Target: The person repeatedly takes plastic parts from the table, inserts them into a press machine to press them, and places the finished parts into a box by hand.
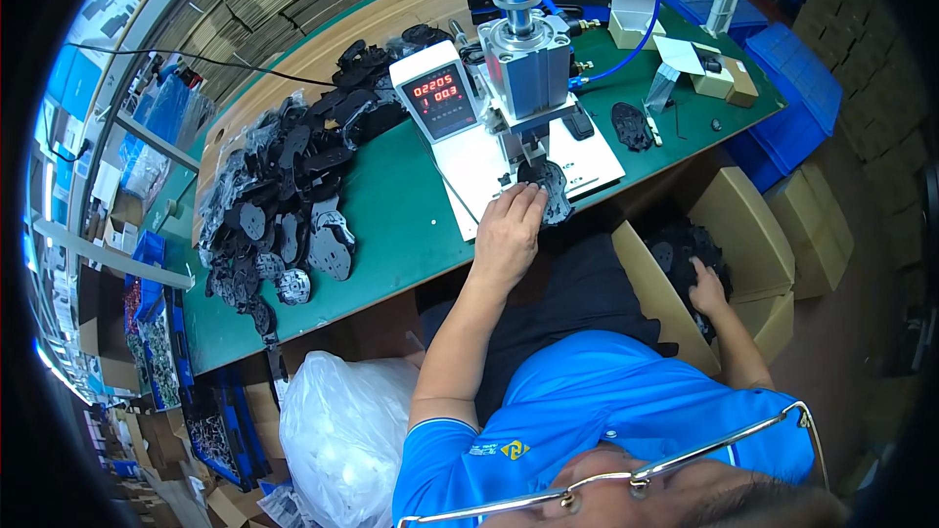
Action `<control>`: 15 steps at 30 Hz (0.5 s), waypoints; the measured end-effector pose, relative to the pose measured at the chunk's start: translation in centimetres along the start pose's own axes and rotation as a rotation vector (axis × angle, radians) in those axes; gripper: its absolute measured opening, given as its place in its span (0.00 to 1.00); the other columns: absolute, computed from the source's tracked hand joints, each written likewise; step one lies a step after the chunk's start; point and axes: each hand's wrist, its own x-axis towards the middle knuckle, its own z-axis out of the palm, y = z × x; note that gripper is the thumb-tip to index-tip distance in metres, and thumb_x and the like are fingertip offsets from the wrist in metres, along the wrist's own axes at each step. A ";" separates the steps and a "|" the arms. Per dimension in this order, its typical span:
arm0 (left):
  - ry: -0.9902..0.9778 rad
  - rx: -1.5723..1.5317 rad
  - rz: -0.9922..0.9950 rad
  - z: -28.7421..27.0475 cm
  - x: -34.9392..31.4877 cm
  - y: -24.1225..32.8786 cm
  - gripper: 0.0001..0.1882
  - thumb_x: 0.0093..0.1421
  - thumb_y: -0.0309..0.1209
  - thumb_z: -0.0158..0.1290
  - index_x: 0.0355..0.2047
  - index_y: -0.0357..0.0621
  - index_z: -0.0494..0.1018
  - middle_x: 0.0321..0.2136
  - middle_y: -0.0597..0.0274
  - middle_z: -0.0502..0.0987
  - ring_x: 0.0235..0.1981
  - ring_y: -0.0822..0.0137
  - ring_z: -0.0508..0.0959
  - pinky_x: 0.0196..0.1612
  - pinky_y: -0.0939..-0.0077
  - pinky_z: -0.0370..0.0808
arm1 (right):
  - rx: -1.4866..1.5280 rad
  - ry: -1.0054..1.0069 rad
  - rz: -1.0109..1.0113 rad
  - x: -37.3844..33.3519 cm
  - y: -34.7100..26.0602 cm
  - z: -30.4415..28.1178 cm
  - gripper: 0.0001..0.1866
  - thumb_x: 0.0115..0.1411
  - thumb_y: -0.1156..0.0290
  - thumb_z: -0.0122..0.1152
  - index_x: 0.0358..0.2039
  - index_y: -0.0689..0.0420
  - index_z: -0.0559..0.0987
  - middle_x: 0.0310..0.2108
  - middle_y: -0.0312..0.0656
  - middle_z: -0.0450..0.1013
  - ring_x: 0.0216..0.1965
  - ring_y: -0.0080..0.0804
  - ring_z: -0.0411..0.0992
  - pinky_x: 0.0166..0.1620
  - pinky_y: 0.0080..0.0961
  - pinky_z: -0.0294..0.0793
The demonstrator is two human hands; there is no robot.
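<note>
I see 1 black part under press, right beside bunched fingertips of left hand, clamping unclear; right hand in carton, grip unclear.

**Markings: one lit display, one garment emblem**

Control box, white, near centre, between eleven and twelve o'clock: dark display bearing two rows of lit red digits, the upper row longer than the lower. Keypad on the same panel, at the display's six o'clock: markings too small to read.

Shirt, blue, toward six o'clock: yellow diamond-shaped emblem with a dark figure inside; small lettering at the emblem's nine o'clock, illegible.
</note>
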 end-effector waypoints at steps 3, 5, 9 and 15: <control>0.020 -0.019 -0.015 0.2 -0.3 -0.2 0.25 0.58 0.17 0.63 0.58 0.38 0.86 0.57 0.51 0.88 0.60 0.48 0.87 0.60 0.52 0.85 | 0.280 0.099 -0.216 1.7 -9.1 -3.8 0.37 0.67 0.77 0.64 0.78 0.49 0.74 0.55 0.58 0.79 0.60 0.59 0.81 0.65 0.49 0.80; 0.024 -0.021 -0.016 0.1 -0.2 -0.1 0.25 0.58 0.17 0.63 0.58 0.38 0.86 0.57 0.51 0.88 0.60 0.47 0.87 0.61 0.52 0.85 | 0.472 0.225 -0.450 2.1 -16.4 -7.0 0.32 0.69 0.77 0.66 0.74 0.53 0.77 0.52 0.55 0.78 0.58 0.54 0.82 0.63 0.44 0.81; 0.018 -0.024 -0.051 0.0 -0.8 -0.4 0.26 0.59 0.18 0.63 0.58 0.39 0.85 0.58 0.50 0.88 0.61 0.47 0.86 0.63 0.51 0.84 | 0.519 0.341 -0.883 2.9 -27.4 -10.9 0.30 0.64 0.77 0.71 0.68 0.58 0.82 0.55 0.55 0.79 0.57 0.58 0.80 0.63 0.47 0.81; 0.039 -0.084 -0.063 0.4 -1.0 -0.1 0.24 0.62 0.20 0.61 0.59 0.39 0.84 0.60 0.49 0.87 0.64 0.45 0.85 0.67 0.50 0.82 | 0.440 0.413 -1.135 4.8 -33.6 -10.4 0.29 0.54 0.79 0.68 0.60 0.58 0.87 0.54 0.53 0.80 0.57 0.57 0.79 0.62 0.50 0.79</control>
